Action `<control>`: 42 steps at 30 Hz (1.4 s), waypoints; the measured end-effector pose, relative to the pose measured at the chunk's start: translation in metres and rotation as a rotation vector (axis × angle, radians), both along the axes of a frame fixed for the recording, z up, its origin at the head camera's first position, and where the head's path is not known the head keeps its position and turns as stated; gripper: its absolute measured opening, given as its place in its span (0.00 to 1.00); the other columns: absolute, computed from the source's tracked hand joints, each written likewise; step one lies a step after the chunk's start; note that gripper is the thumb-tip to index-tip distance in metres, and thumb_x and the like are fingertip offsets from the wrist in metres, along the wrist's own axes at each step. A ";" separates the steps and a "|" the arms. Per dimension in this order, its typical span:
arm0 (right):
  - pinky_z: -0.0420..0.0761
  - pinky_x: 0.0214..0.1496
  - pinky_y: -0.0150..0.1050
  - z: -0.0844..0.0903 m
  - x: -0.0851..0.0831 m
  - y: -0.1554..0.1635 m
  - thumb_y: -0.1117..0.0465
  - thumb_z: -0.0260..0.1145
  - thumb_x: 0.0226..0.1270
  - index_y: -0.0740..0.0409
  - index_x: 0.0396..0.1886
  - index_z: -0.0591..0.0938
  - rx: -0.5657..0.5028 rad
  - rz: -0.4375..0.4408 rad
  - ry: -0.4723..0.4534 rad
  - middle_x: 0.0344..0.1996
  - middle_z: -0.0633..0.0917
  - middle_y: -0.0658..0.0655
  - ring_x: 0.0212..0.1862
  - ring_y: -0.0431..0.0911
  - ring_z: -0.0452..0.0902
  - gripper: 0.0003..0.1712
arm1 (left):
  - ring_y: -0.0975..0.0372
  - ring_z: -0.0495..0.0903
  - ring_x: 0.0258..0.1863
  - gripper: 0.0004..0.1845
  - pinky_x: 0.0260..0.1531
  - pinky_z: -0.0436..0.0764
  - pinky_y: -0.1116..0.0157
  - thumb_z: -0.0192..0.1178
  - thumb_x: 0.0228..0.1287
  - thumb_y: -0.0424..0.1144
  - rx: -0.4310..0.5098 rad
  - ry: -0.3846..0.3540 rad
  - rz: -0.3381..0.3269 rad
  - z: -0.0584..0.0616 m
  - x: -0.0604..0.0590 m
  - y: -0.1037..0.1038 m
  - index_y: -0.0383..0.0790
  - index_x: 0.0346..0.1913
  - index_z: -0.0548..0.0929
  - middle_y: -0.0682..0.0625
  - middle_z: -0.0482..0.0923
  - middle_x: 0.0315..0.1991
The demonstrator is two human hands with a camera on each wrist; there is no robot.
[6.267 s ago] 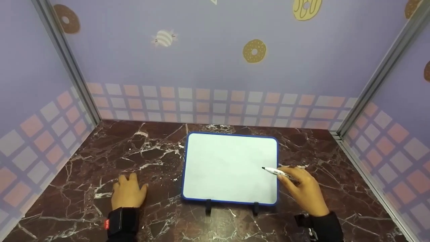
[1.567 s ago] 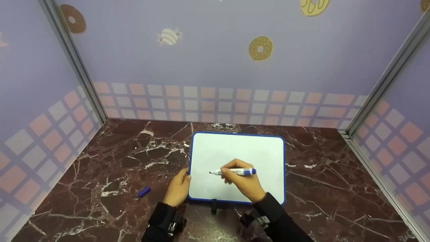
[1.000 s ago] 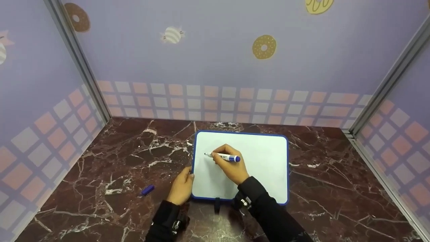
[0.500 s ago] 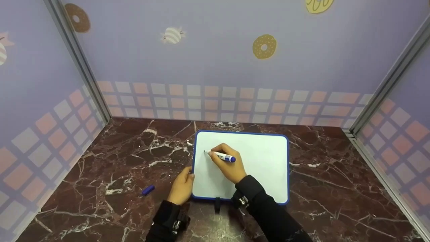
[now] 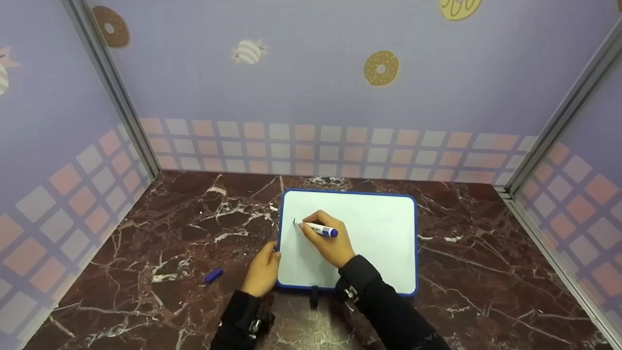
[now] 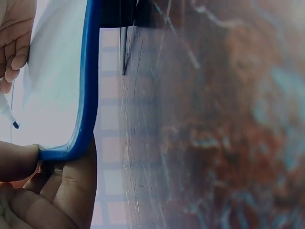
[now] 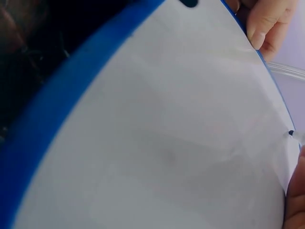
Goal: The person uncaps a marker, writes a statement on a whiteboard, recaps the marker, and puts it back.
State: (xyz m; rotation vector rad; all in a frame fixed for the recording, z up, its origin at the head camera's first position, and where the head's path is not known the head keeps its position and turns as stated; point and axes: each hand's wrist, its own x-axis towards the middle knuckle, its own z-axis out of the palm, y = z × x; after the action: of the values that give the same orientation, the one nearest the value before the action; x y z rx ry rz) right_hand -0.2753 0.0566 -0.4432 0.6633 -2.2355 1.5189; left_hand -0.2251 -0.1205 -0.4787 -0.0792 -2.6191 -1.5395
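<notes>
A blue-framed whiteboard stands tilted on the marble table. My right hand pinches a blue-ended marker, and the marker's tip touches the board near its upper left. My left hand grips the board's left edge low down. In the left wrist view the thumb lies on the blue frame and the fingers curl behind it. The right wrist view shows the white surface, the marker tip and my left thumb on the rim.
A small blue marker cap lies on the table left of my left hand. Patterned walls close the table in at the back and both sides. Two black feet hold the board up at its near edge.
My left hand left the table and took the board's left edge; the cap now lies on the table. My right hand carried the marker from the board's right side to its upper left.
</notes>
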 end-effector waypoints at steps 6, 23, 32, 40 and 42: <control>0.79 0.34 0.30 -0.004 0.007 0.001 0.58 0.68 0.65 0.55 0.34 0.84 0.031 0.017 -0.011 0.34 0.89 0.53 0.33 0.39 0.81 0.06 | 0.41 0.77 0.56 0.19 0.56 0.75 0.45 0.46 0.73 0.31 0.008 -0.009 -0.008 0.000 0.000 0.000 0.26 0.62 0.71 0.29 0.77 0.56; 0.78 0.33 0.30 -0.016 0.021 0.000 0.58 0.67 0.66 0.56 0.34 0.85 0.032 0.072 -0.046 0.33 0.89 0.52 0.31 0.38 0.79 0.06 | 0.44 0.78 0.53 0.17 0.53 0.76 0.46 0.47 0.73 0.31 0.000 0.007 0.001 0.000 0.000 -0.001 0.27 0.60 0.73 0.30 0.79 0.53; 0.81 0.37 0.31 -0.012 0.013 -0.001 0.57 0.69 0.64 0.55 0.33 0.85 -0.023 -0.028 -0.016 0.34 0.88 0.53 0.36 0.40 0.83 0.06 | 0.44 0.78 0.52 0.18 0.54 0.76 0.45 0.46 0.73 0.31 0.014 -0.002 -0.010 0.001 -0.001 0.000 0.27 0.61 0.72 0.31 0.79 0.52; 0.81 0.36 0.32 -0.012 0.012 -0.003 0.56 0.69 0.65 0.54 0.34 0.85 -0.014 -0.040 0.017 0.33 0.89 0.52 0.36 0.41 0.84 0.06 | 0.42 0.78 0.52 0.17 0.53 0.76 0.45 0.47 0.72 0.30 0.009 0.016 -0.015 0.000 -0.001 0.000 0.25 0.60 0.72 0.29 0.79 0.51; 0.81 0.36 0.32 -0.012 0.012 -0.003 0.57 0.69 0.65 0.54 0.34 0.85 -0.011 -0.041 0.026 0.33 0.89 0.52 0.35 0.41 0.84 0.06 | 0.41 0.78 0.53 0.17 0.54 0.76 0.44 0.47 0.72 0.30 0.009 0.016 -0.013 0.000 0.000 0.000 0.25 0.60 0.72 0.28 0.78 0.53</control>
State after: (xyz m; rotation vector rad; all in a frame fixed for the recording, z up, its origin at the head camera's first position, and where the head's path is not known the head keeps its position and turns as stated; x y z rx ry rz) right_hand -0.2633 0.0534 -0.4556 0.6269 -2.2069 1.4936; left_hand -0.2255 -0.1207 -0.4789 -0.1074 -2.6049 -1.5481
